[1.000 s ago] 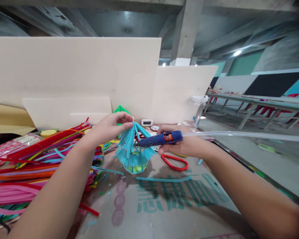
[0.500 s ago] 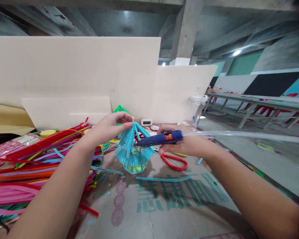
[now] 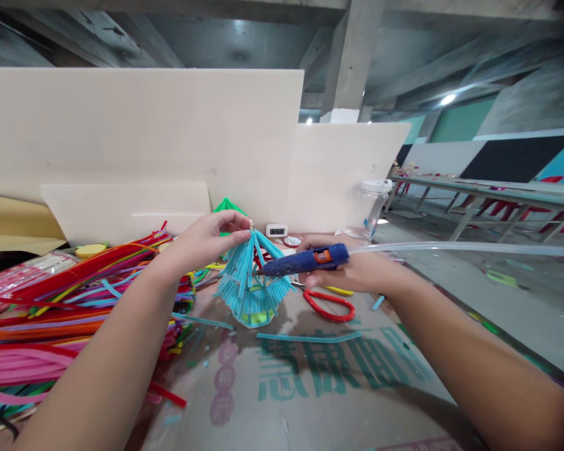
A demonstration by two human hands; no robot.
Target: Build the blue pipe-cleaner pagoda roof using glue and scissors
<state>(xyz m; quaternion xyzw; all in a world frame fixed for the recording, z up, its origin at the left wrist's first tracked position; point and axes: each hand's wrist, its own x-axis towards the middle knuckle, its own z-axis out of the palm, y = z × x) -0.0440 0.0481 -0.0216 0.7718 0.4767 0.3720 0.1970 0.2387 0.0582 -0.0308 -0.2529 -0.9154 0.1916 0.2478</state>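
In the middle of the head view, a cone-shaped model (image 3: 237, 282) covered in light-blue pipe cleaners stands on the printed board (image 3: 244, 407). My left hand (image 3: 223, 230) pinches its pointed top between thumb and fingers. My right hand (image 3: 331, 275) is closed around a dark-blue glue gun (image 3: 305, 260), whose nozzle reaches the front of the model, by a gap between the pipe cleaners. Whether the tip touches them I cannot tell. A long clear glue stick (image 3: 451, 249) runs out of the gun's back to the right.
Bundles of coloured pipe cleaners (image 3: 47, 326) cover the left side. Red-handled scissors (image 3: 331, 307) lie below my right hand, and a loose blue pipe cleaner (image 3: 308, 338) lies in front. Behind stand a small white digital display (image 3: 276, 230), a clear plastic jug (image 3: 369, 210) and pale panels (image 3: 169, 131).
The glue gun has shifted very slightly to the right and turned a little in my right hand. My left hand and the model have stayed in place.
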